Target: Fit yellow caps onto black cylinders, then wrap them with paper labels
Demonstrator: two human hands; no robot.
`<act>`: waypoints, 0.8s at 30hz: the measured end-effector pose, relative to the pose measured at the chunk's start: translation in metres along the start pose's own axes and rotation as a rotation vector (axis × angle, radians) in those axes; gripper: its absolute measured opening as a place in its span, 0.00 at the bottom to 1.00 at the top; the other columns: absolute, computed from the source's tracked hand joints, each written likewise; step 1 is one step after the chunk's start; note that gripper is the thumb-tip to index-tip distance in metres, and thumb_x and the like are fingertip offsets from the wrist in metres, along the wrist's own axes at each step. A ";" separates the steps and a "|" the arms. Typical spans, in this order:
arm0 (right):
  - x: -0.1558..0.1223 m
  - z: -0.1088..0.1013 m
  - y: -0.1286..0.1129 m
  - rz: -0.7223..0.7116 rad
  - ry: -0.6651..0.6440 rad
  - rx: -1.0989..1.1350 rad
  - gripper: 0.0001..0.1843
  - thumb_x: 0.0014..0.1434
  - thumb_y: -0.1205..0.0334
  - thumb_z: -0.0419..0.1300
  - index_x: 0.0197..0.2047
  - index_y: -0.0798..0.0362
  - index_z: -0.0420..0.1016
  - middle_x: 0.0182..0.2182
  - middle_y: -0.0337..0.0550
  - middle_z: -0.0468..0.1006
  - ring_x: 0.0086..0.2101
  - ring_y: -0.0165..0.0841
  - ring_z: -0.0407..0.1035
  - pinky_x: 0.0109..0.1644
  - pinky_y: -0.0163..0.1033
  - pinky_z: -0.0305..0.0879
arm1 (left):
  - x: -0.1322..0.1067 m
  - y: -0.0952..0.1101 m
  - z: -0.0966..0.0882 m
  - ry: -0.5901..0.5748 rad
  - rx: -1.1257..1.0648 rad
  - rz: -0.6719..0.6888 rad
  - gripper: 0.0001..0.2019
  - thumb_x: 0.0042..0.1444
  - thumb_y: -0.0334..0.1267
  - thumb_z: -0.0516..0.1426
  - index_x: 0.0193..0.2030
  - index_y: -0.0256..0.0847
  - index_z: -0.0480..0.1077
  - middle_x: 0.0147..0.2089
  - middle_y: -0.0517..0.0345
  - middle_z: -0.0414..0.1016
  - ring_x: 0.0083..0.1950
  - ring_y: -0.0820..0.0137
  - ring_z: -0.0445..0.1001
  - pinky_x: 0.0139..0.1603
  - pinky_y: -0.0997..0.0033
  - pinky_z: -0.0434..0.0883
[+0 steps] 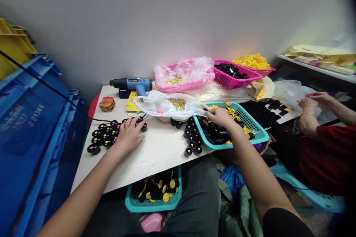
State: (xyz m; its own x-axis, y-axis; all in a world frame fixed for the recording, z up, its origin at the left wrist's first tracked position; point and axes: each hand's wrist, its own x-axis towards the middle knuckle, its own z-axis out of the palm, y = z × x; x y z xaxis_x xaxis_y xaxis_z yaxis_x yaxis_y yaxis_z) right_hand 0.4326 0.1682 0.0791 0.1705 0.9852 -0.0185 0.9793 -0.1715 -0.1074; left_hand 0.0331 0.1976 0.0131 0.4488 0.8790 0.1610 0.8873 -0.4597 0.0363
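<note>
Okay, head view: left hand (130, 133) lies palm-down, fingers spread loosely, tips over the edge of the left cluster of black round pieces (95, 149) with coloured dots; nothing seems gripped. Right hand (219, 116) has its fingers bent at the edge of the white plastic bag (147, 105), above the teal basket (263, 136); can't tell whether they pinch anything. A second batch of dotted black pieces (191, 137) stands just beside that basket, between the two hands.

Around: the bag holds small coloured beads (178, 103); its crumpled plastic partly hides a few more black pieces behind the table's middle. The teal basket is full of black and yellow parts, partly covered by the right forearm. Behind sit a pink basket (178, 88) in clear wrap, a magenta basket (236, 81) of black parts, and a blue heat gun (140, 85) on its side.

Surface: pale tabletop (155, 152), bare in the middle. Another teal basket (155, 207) is below the table edge, between the knees. Blue crates (33, 137) left, grey wall (167, 14) behind, a red-sleeved co-worker (330, 152) right.
</note>
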 end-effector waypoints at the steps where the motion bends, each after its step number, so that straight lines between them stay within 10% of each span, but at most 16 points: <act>1: 0.000 0.004 -0.006 -0.023 -0.022 -0.007 0.20 0.59 0.50 0.53 0.37 0.54 0.81 0.32 0.47 0.81 0.33 0.38 0.73 0.37 0.36 0.63 | 0.001 0.000 0.000 -0.001 0.005 -0.004 0.26 0.54 0.39 0.57 0.61 0.41 0.64 0.67 0.42 0.58 0.65 0.48 0.56 0.61 0.46 0.58; 9: -0.005 0.030 -0.005 -0.058 -0.106 0.033 0.23 0.53 0.63 0.58 0.53 0.43 0.76 0.48 0.42 0.79 0.44 0.38 0.73 0.46 0.36 0.65 | 0.009 -0.001 0.005 -0.032 0.009 0.002 0.21 0.55 0.39 0.57 0.57 0.44 0.68 0.67 0.42 0.57 0.66 0.47 0.54 0.62 0.44 0.55; 16: 0.009 0.000 0.073 0.384 0.107 -0.022 0.24 0.63 0.58 0.45 0.53 0.59 0.75 0.46 0.58 0.77 0.47 0.46 0.70 0.48 0.45 0.64 | 0.020 -0.001 0.007 -0.003 -0.026 0.023 0.22 0.53 0.39 0.59 0.55 0.41 0.69 0.67 0.41 0.57 0.65 0.47 0.54 0.61 0.46 0.56; 24: 0.057 0.034 0.097 0.547 0.166 -0.019 0.24 0.59 0.57 0.53 0.52 0.65 0.74 0.55 0.69 0.67 0.56 0.55 0.57 0.56 0.58 0.54 | 0.020 0.008 -0.009 0.013 -0.078 0.076 0.09 0.52 0.35 0.57 0.41 0.41 0.73 0.58 0.44 0.67 0.61 0.50 0.61 0.58 0.49 0.60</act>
State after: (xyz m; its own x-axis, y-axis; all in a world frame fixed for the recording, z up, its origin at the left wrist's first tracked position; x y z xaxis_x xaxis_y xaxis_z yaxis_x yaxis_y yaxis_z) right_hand 0.5333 0.2074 0.0343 0.6663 0.7403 0.0901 0.7454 -0.6578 -0.1081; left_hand 0.0479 0.2100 0.0251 0.5125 0.8398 0.1792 0.8396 -0.5338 0.1006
